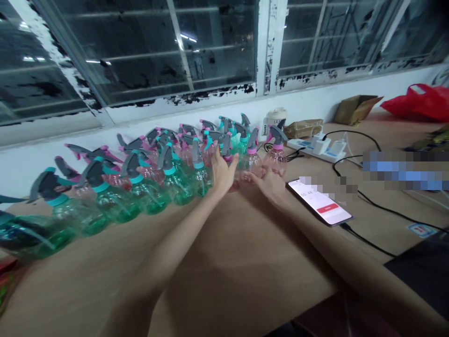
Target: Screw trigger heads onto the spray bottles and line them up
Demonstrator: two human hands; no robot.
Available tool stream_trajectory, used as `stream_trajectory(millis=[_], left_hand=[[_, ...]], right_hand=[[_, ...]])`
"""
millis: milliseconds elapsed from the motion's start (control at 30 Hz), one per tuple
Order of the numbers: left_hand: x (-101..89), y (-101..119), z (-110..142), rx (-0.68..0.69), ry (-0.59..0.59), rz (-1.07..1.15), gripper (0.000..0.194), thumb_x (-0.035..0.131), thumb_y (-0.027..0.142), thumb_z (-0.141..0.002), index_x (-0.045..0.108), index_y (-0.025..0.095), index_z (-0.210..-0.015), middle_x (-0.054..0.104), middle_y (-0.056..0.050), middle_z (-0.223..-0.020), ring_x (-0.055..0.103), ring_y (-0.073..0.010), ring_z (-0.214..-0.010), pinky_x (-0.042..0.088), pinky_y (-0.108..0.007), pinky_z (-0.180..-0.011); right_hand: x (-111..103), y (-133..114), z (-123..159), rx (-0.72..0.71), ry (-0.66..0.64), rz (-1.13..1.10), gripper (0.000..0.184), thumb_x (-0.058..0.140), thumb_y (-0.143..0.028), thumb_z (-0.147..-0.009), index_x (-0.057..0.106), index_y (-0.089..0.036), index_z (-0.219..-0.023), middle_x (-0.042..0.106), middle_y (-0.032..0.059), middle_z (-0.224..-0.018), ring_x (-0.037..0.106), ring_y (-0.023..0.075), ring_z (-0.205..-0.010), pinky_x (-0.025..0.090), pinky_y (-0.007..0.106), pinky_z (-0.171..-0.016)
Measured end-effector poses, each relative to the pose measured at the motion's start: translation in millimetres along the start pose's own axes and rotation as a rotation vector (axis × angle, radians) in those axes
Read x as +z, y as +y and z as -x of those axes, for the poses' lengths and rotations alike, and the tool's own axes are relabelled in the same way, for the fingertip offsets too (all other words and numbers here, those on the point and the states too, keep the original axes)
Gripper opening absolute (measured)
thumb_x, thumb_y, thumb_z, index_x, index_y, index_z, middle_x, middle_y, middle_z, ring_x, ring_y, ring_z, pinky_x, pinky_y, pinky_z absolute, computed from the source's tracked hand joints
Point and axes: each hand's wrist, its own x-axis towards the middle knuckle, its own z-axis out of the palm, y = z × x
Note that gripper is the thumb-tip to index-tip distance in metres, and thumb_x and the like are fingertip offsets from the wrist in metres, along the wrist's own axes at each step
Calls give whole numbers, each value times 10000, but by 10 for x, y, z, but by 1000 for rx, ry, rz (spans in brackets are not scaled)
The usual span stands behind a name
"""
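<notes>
My left hand is around a pink spray bottle with a grey trigger head; the palm hides much of its body. Low against a second pink spray bottle lies my right hand, its thumb across the front and its other fingers partly hidden. Another pink bottle stands just behind that hand. To the left, green spray bottles with turquoise collars form a front row beside my left hand. Further pink bottles stand behind them, near the wall.
A lit phone with a cable lies right of my right hand. Behind it are a power strip with chargers, black cables, a paper cup, an open cardboard box and a red bag. Windows line the wall.
</notes>
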Motion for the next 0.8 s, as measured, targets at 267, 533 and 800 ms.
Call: stream_trajectory(millis=[267,533,800], left_hand=[[-581,319,687,69,-197,-59,641,537,218,-842,211,154,-1390,317,-194,-1429,294,-303,-1347,258,-502,-1110],[-1090,336,1581,62,-436,-77,471,475,170,-867,329,212,-1312,404,-89,-1366,377,-205,-1298,311,-410,-1103],[-1381,333,1737,-247,-443,85,532,546,318,-849,338,237,-1332,394,-95,-1402,422,-264,-1281,359,-472,-1056]], right_hand=[[104,-59,49,91,-38,62,849,429,-748,-725,437,-82,-1252,664,244,-993,630,388,-959,465,513,-783],[-135,-60,321,133,-77,152,843,436,-755,-712,485,-64,-1194,661,252,-981,621,400,-966,464,465,-756],[-559,-58,1161,-54,-189,139,837,405,-800,-679,497,-138,-1182,685,133,-766,657,334,-728,443,407,-604]])
